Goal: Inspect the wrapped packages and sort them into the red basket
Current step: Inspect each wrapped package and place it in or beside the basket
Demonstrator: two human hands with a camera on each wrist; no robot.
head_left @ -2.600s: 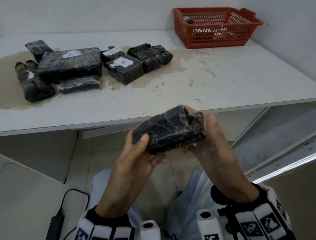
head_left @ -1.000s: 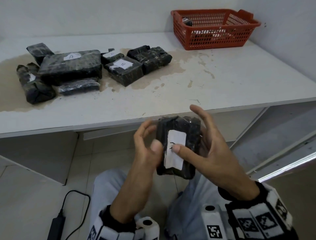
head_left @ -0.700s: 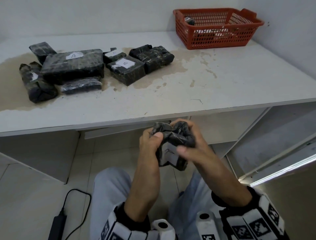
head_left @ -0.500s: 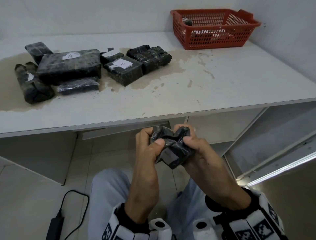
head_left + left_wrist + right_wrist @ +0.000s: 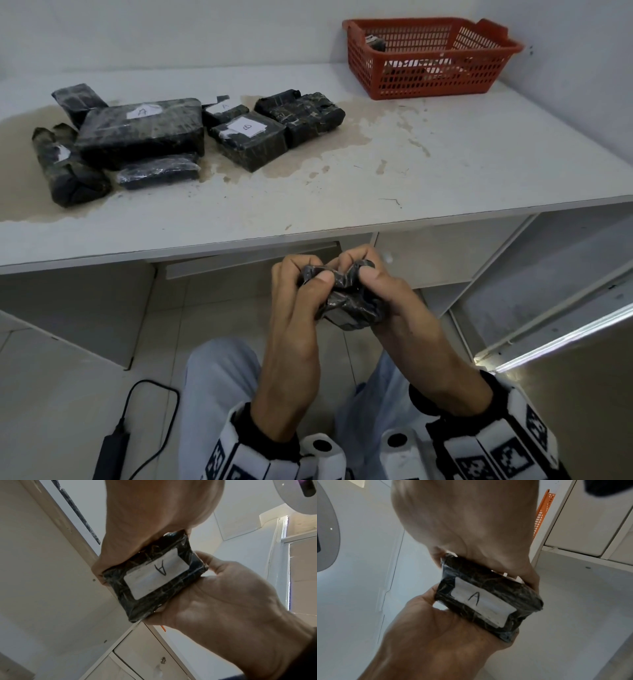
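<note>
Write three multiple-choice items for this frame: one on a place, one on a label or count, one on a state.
1. Where is the red basket?
A. far right of the table
B. on the floor
C. on the person's lap

2. What letter is on the held package's label?
A. D
B. A
C. none

3. How is the held package supported?
A. lying on the table
B. left hand only
C. gripped by both the left hand and the right hand

Key: 1 A, it stands at the table's far right corner; 2 B, both wrist views show "A"; 3 C, fingers of both hands curl round it below the table edge.

Black sleeves (image 5: 265, 442), white wrist bands (image 5: 496, 452) with black square markers, pale trousers (image 5: 219, 383)
</note>
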